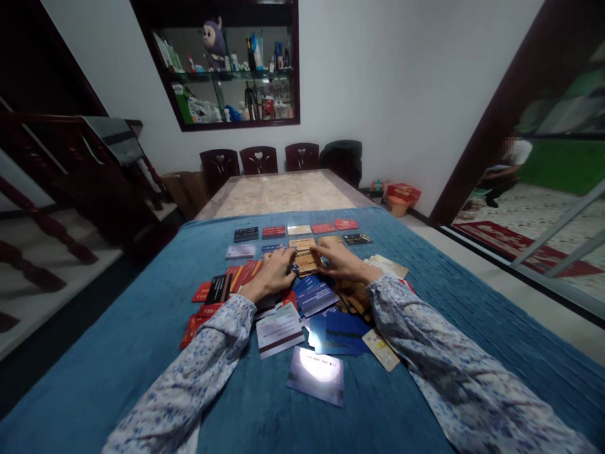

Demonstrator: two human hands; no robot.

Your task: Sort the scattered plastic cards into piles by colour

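A gold VIP card (306, 263) lies between my two hands, just in front of another gold card (301, 244). My left hand (273, 272) has its fingers curled at the card's left edge. From the other side, my right hand (344, 260) pinches its right edge. Below them spreads a loose pile with blue cards (316, 295), a silver-grey card (280, 330) and darker blue cards (338, 331). Red cards (246, 275) and a black card (218, 289) lie left of my left hand. Pale cards (388, 265) are partly covered by my right wrist.
Card stacks stand in rows beyond my hands, including a black one (246, 234) and a red one (346, 224). A shiny purple card (316, 375) lies nearest me. Blue cloth (142, 328) covers the table. Chairs (258, 159) stand behind; a person (508, 167) sits at right.
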